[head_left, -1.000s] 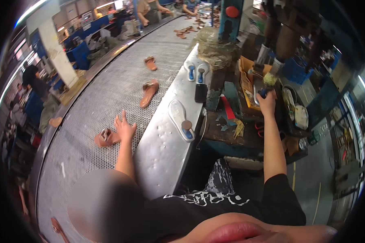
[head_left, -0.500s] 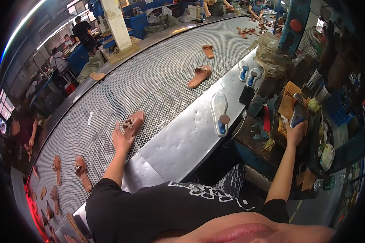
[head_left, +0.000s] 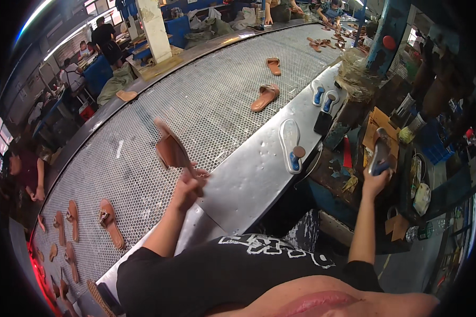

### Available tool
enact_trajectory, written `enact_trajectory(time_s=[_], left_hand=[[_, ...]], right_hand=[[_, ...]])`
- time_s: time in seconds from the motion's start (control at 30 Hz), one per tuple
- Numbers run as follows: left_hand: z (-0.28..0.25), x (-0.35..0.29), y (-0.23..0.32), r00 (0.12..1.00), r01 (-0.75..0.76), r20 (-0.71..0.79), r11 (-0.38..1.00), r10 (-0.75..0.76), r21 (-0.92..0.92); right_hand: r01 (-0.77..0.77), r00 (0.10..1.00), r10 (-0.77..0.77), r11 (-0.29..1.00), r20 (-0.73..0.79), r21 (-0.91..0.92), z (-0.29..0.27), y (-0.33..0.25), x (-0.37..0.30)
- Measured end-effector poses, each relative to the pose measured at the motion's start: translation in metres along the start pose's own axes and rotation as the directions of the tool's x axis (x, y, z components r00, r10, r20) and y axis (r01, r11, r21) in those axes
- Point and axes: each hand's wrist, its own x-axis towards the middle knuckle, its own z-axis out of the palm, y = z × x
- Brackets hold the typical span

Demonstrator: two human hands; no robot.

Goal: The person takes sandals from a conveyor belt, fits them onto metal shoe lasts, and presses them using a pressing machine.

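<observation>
My left hand (head_left: 188,189) grips a brown slide sandal (head_left: 172,150) by one end and holds it tilted up over the mesh conveyor (head_left: 217,100). On the right, my right hand (head_left: 376,182) is closed around a long, narrow piece (head_left: 381,150) with a brownish upper part and a dark blue lower end; its exact kind is unclear. Between my hands, a clear sole-shaped plate (head_left: 289,137) with a blue part and a round brown knob lies on the metal ledge (head_left: 238,182).
Another brown sandal (head_left: 265,98) lies farther along the mesh. Several sandals (head_left: 111,224) are at the left. Two smaller clear plates (head_left: 324,96) with blue knobs sit on the ledge's far end. A cluttered workbench (head_left: 333,169) stands right. Other people work in the background.
My left hand has lifted the sandal off the mesh, turned it upward and drawn back toward me. My right hand has shifted slightly left and lower, with the piece it holds turned more upright.
</observation>
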Motion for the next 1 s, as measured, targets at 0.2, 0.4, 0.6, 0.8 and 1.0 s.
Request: enact_trajectory(time_s=[0.2,0.4,0.6,0.8,1.0], left_hand=[[0.134,-0.014,-0.059,0.881,0.468,0.217,0.837,-0.420,-0.282],[0.116,0.013,-0.064,0.836,0.538,0.272,0.614,-0.477,-0.577],[0.011,0.049,-0.094,0.847,-0.029,-0.496,0.915,-0.192,-0.403],[-0.009,0.017,-0.128,0.978,-0.147,-0.118,0.971,0.171,0.188],[0.008,0.021,-0.114,0.983,-0.170,-0.039,0.966,0.181,0.194]], right_hand=[[-0.080,0.981,-0.082,0.657,0.177,0.750,-0.008,-0.110,-0.152],[-0.049,0.676,-0.583,0.574,0.451,0.817,-0.024,-0.160,-0.214],[-0.089,0.427,-0.670,0.637,0.607,0.766,-0.004,-0.135,-0.240],[0.094,0.454,-0.688,0.669,0.567,0.737,0.055,-0.122,-0.246],[0.121,0.437,-0.613,0.766,0.659,0.632,0.095,-0.141,-0.247]])
